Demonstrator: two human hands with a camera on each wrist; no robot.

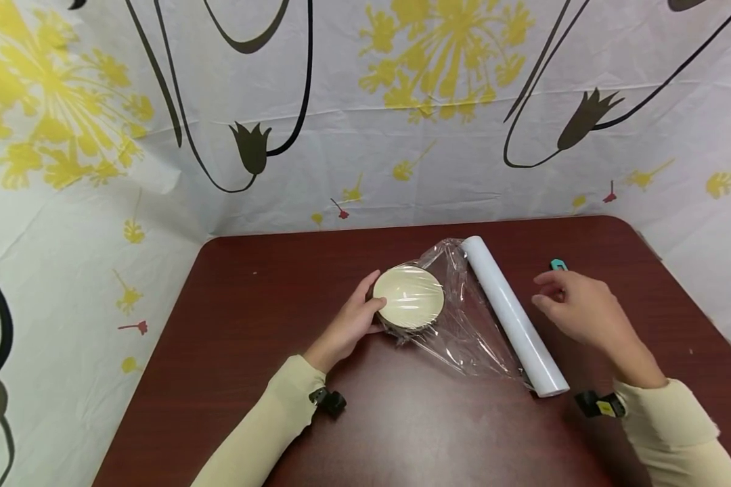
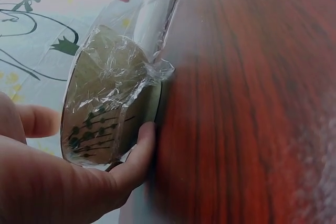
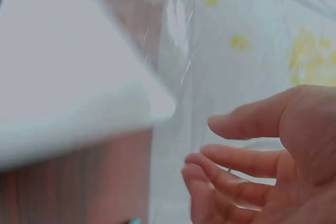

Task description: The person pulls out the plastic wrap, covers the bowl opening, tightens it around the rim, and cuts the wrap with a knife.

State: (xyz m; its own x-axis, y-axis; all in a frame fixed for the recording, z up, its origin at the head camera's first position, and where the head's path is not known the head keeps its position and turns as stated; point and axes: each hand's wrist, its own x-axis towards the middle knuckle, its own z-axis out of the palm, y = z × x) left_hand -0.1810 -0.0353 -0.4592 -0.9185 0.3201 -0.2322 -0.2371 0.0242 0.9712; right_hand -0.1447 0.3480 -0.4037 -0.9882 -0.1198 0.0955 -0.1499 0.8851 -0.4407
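A cream bowl (image 1: 409,297) with a dark leafy pattern on its side stands left of the roll, clear plastic wrap (image 1: 472,338) stretched over its mouth. My left hand (image 1: 356,316) grips the bowl's left side, thumb at the rim. In the left wrist view, bunched wrap clings to the bowl (image 2: 107,61). The wrap runs from the bowl to a long white roll (image 1: 514,314) lying aslant on the table. Right of that roll hovers my right hand (image 1: 585,310), fingers loosely bent with nothing between them, as the right wrist view also shows.
A small teal tool (image 1: 558,264), partly hidden by the right hand, lies on the table beyond it. The dark red wooden table (image 1: 268,291) has rounded far corners. A white patterned sheet (image 1: 353,149) hangs behind it and along its sides.
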